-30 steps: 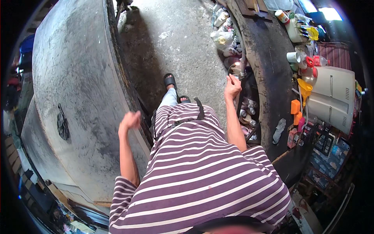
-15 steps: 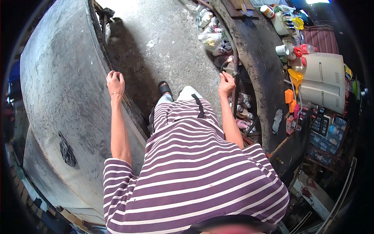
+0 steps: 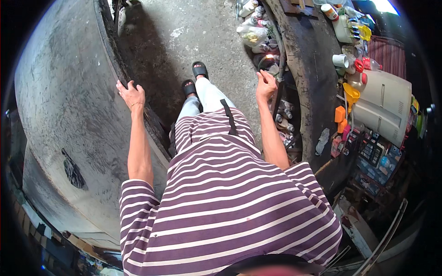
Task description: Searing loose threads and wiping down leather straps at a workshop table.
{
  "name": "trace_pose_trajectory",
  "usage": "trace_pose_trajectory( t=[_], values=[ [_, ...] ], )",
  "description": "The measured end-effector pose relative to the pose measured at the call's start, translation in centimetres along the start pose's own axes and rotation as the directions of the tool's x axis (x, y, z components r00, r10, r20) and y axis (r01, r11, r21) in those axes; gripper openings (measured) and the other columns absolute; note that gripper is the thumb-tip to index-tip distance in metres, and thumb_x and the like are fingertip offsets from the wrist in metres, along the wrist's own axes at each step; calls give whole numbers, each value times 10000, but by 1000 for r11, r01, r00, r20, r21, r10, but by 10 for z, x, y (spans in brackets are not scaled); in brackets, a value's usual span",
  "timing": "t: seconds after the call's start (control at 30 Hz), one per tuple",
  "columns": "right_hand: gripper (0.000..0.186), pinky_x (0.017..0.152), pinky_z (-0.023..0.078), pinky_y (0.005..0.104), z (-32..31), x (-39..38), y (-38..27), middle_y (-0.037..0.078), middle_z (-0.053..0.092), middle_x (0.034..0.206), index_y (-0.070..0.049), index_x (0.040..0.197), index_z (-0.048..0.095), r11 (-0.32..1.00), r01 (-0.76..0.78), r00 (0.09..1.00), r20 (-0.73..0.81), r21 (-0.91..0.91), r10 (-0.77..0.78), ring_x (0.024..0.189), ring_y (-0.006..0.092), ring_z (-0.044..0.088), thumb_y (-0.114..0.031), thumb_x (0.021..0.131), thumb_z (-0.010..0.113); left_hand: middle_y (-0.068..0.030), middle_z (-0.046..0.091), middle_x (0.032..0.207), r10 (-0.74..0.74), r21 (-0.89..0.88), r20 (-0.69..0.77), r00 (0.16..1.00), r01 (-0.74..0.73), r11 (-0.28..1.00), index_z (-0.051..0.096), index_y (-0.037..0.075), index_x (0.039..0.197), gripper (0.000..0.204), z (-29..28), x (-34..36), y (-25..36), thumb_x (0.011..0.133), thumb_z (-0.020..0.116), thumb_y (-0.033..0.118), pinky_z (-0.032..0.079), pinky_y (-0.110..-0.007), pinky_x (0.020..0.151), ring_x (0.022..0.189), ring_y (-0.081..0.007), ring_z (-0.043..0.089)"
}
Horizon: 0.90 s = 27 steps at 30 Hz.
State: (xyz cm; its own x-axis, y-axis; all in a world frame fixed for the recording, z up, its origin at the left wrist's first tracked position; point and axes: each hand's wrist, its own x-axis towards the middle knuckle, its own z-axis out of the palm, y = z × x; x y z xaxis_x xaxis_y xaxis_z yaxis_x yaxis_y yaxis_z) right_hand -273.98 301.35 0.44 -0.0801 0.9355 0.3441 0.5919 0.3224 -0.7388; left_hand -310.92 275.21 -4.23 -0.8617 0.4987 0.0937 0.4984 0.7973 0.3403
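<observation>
Pinched in the fingertips of my right hand [image 3: 266, 86] is a thin, dark, curved strip [image 3: 260, 63]. Its far end shows a small, bright orange-white glow, like a flame. What the strip is made of I cannot make out. My left hand [image 3: 132, 95] holds nothing and has its fingers apart. It is at the edge of the large grey tabletop [image 3: 69, 92] on the left; whether it touches the surface I cannot tell.
Beneath the dark bench [image 3: 317, 83] on the right lie several bottles and a clear plastic bag [image 3: 253, 35]. On it stand a white cup [image 3: 340, 60], a yellow funnel [image 3: 351, 93] and orange blocks [image 3: 340, 112]. A crumpled black bag [image 3: 73, 172] lies on the grey tabletop. Concrete floor [image 3: 184, 34] runs between.
My left hand's fingers have spread from a looser curl. Both sandalled feet now show, one stepped ahead of the other. My right hand still pinches the glowing strip.
</observation>
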Motion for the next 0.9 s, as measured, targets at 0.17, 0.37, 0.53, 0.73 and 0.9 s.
trace_pose_trajectory(
  t=[0.17,0.37,0.53,0.73,0.9],
  values=[
    [187,709,444,292,12,14,8,83,660,825,-34,855,685,999,-11,999,43,-49,13,732,192,596,-31,670,710,-225,349,1319,-14,-48,-87,996,10,999,591,31,1009,283,0,5,10,775,562,188,259,-467,1029,1258,-381,294],
    [163,676,454,294,34,54,9,84,660,811,-30,818,678,999,-36,999,31,25,35,720,202,595,-34,661,720,-218,267,1376,-217,28,-151,964,223,974,453,18,1218,513,-3,50,14,789,574,272,243,-498,1026,1292,-366,234],
    [186,650,465,288,64,85,16,76,662,811,-35,835,687,1000,15,997,77,2,-15,708,190,593,-16,654,721,-252,-46,1447,-483,385,99,870,414,825,2,46,1401,1049,31,66,8,709,619,538,58,-577,1039,1340,-403,-70],
    [184,666,481,257,91,99,22,71,660,800,-21,845,689,999,-14,994,109,31,11,719,150,604,-26,668,736,-265,-138,1429,-537,409,292,792,404,818,-88,59,1397,1122,21,79,12,696,652,529,19,-570,1040,1326,-404,-150],
    [192,689,482,269,111,118,14,89,663,816,-28,856,691,997,3,986,163,73,-15,743,172,613,-38,669,731,-248,-195,1421,-628,489,380,680,429,760,-185,75,1374,1157,21,85,14,702,667,476,17,-571,1044,1320,-404,-169]
  ],
)
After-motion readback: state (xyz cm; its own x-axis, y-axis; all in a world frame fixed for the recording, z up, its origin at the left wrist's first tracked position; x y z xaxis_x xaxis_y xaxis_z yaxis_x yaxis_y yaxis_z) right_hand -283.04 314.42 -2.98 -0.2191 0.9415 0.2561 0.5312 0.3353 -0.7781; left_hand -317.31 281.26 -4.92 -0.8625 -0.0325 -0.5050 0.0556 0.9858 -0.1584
